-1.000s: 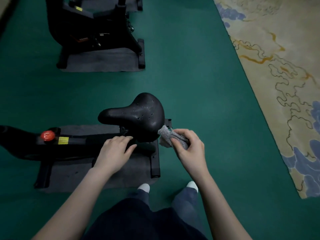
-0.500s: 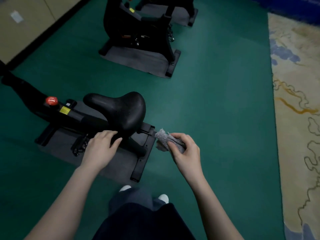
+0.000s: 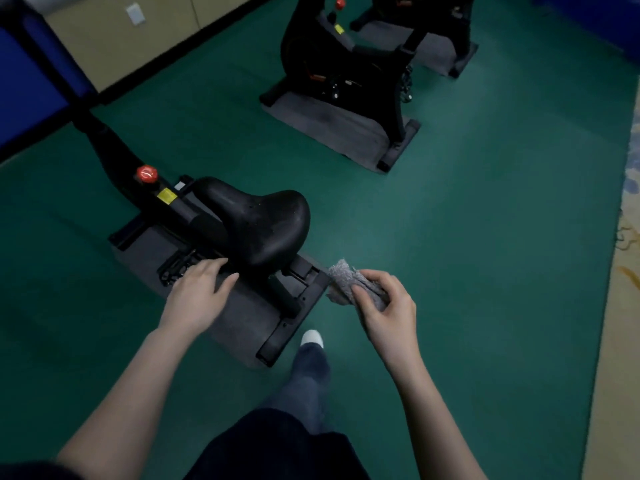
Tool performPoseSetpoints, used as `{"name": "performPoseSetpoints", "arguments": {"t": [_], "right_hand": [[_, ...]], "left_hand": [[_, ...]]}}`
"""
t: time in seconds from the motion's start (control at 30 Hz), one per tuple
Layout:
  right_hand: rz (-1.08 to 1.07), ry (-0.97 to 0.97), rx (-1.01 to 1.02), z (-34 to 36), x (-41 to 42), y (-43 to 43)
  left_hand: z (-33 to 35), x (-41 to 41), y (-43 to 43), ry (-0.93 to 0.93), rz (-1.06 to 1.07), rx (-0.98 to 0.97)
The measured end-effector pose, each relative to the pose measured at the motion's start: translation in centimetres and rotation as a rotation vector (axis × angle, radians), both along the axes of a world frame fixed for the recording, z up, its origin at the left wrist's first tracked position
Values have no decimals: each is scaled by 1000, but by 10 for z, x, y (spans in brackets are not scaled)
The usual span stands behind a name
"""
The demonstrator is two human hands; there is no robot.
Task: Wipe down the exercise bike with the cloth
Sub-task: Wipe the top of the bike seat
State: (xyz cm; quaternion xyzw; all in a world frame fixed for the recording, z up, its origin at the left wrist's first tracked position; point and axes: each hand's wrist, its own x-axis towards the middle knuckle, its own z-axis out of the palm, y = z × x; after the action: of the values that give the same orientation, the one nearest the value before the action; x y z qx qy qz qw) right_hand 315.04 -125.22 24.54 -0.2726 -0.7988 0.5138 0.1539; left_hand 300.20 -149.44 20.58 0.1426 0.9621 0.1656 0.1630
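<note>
A grey cloth (image 3: 349, 284) is gripped, bunched, in the right hand (image 3: 389, 311), just right of the bike's rear foot and apart from the saddle (image 3: 266, 225). The left hand (image 3: 199, 294) is held flat, fingers (image 3: 215, 264) straight, over the frame just below the saddle; contact cannot be made out. The bike (image 3: 114, 150) is seen on a dark mat (image 3: 239, 320) on the green floor (image 3: 485, 237), with a red knob (image 3: 147, 173) and a yellow label (image 3: 167, 196) on its frame ahead of the saddle. A second bike (image 3: 311, 57) is set on its own mat further off. A patterned rug (image 3: 620, 341) is seen along the right edge, and a white shoe (image 3: 311, 338) near the mat's corner.
</note>
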Motion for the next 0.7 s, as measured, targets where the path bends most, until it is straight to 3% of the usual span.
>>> {"name": "performPoseSetpoints", "arguments": {"t": [0.37, 0.7], "right_hand": [[264, -74, 53, -7, -101, 44], [375, -23, 14, -7, -169, 43]], "left_hand": [[-20, -35, 23, -77, 330, 166], [-20, -45, 48, -90, 487, 277]]}}
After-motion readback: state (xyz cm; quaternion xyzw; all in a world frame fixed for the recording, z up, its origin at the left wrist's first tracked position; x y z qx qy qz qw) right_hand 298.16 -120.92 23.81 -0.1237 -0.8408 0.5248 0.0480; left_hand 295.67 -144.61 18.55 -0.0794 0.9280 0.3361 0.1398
